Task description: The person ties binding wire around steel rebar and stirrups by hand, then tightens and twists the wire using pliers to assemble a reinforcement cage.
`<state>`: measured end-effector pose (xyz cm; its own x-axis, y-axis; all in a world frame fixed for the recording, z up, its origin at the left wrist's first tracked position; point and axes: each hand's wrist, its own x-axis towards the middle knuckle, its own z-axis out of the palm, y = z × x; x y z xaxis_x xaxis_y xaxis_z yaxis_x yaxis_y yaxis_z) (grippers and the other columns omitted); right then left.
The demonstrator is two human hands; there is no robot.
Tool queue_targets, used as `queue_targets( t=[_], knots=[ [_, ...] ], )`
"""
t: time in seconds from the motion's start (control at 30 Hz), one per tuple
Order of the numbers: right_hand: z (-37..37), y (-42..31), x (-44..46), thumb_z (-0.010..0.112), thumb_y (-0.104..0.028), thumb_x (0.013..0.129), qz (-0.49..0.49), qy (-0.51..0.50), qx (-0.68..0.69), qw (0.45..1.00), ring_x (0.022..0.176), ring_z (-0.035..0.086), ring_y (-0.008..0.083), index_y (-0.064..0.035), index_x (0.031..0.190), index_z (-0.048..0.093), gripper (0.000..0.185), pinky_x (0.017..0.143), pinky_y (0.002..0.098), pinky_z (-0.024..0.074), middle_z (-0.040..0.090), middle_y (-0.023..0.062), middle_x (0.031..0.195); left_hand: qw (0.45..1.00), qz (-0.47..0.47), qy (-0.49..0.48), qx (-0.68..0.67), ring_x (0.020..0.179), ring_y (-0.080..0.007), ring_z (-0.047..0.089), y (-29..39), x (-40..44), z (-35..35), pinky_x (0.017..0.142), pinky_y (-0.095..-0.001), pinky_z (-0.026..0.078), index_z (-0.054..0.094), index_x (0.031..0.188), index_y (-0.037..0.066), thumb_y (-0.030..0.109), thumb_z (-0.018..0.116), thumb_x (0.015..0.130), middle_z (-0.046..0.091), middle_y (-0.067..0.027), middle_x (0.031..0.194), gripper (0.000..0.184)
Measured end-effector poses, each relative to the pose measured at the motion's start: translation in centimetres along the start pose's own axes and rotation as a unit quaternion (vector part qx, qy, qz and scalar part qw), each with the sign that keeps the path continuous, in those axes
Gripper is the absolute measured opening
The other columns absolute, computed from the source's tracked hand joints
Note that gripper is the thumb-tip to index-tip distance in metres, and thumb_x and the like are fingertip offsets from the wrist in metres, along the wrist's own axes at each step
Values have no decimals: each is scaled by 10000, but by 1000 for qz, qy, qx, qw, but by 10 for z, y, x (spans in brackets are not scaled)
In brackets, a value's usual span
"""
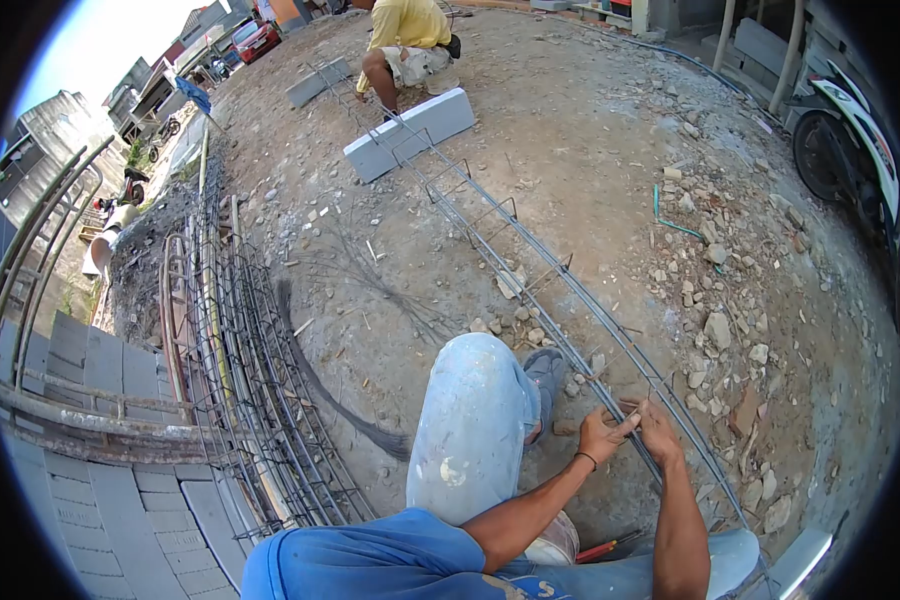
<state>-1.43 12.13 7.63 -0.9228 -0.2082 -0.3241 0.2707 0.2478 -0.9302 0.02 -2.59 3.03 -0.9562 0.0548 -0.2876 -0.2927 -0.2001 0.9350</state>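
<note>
A long, narrow rebar cage of thin steel bars and stirrups runs from beside my right leg up to the far blocks. My left hand and my right hand meet at its near part. Both are closed, with thumbs and fingertips pressed together around a stirrup by the bars. Whether a thin wire is between the fingers is too small to tell. A pale lightweight block lies crosswise beneath the cage's far part. A red-handled tool rests on the ground by my shoe, partly hidden.
A person in a yellow shirt crouches at the cage's far end, near another block. Left of me lie stacked rebar cages and a bundle of thin wire. Rubble covers the right; a motorbike stands beyond.
</note>
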Motion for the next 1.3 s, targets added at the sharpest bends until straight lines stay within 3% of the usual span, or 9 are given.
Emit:
queue_targets(
  t=[0.1,0.3,0.37,0.6,0.93,1.0,1.13,1.27,1.3],
  knots=[
    [9,-4,-2,365,-544,1040,30,-12,145,989,1019,624,216,12,1327,564,656,929,348,493,667,138,1141,998,-50,-25,-39,916,-163,682,-4,-2,-2,795,-308,548,644,1130,-40,426,828,787,723,-124,1029,607],
    [10,-3,4,349,-481,1064,-9,-16,68,998,932,650,218,20,1242,628,600,832,339,538,688,124,1016,996,-59,-3,-60,866,-158,683,-11,2,-1,711,-302,581,659,1110,-26,400,816,810,711,-97,1020,544],
    [13,-27,-2,338,-443,1077,69,7,41,997,892,648,207,36,1142,675,589,830,341,514,704,119,977,994,-44,-14,-94,826,-138,682,0,-2,0,662,-290,583,665,1118,-5,366,805,830,705,-75,995,490],
    [21,-46,-4,363,-403,1081,90,42,14,995,737,571,158,36,951,656,543,697,334,483,642,72,804,989,-94,-4,-110,711,-86,652,31,-11,0,589,-255,561,664,1137,10,350,785,858,695,-36,947,457],
    [19,-25,6,373,-366,1085,106,64,1,992,673,530,132,20,893,638,507,619,329,463,612,54,744,989,-113,6,-98,730,-102,658,30,-12,0,592,-252,542,663,1086,-16,378,774,864,717,-73,934,466],
    [18,-15,7,372,-397,1079,69,64,-4,996,569,595,184,36,901,653,547,514,342,515,628,97,714,989,-108,16,-101,744,-110,663,24,-3,0,602,-261,551,667,1094,-17,376,779,858,717,-82,957,472],
    [11,12,15,416,-430,1064,97,80,-12,992,697,579,157,18,881,648,537,646,334,479,612,57,732,994,-84,40,-50,824,-148,689,-16,7,3,679,-278,546,662,1098,-26,316,785,860,724,-105,962,434],
    [-38,-40,-19,376,-506,1052,148,206,55,966,780,706,250,-4,857,627,595,650,362,515,718,166,835,991,-89,-16,-97,885,-230,705,-8,4,6,713,-342,578,577,1022,-27,327,741,900,684,-126,969,409],
    [-55,-60,-36,365,-511,1053,158,274,130,940,587,625,220,-9,819,606,605,525,336,471,632,101,659,990,-102,2,-95,886,-239,705,-11,5,9,721,-341,579,581,1013,-24,351,736,901,678,-136,973,421]
  ],
)
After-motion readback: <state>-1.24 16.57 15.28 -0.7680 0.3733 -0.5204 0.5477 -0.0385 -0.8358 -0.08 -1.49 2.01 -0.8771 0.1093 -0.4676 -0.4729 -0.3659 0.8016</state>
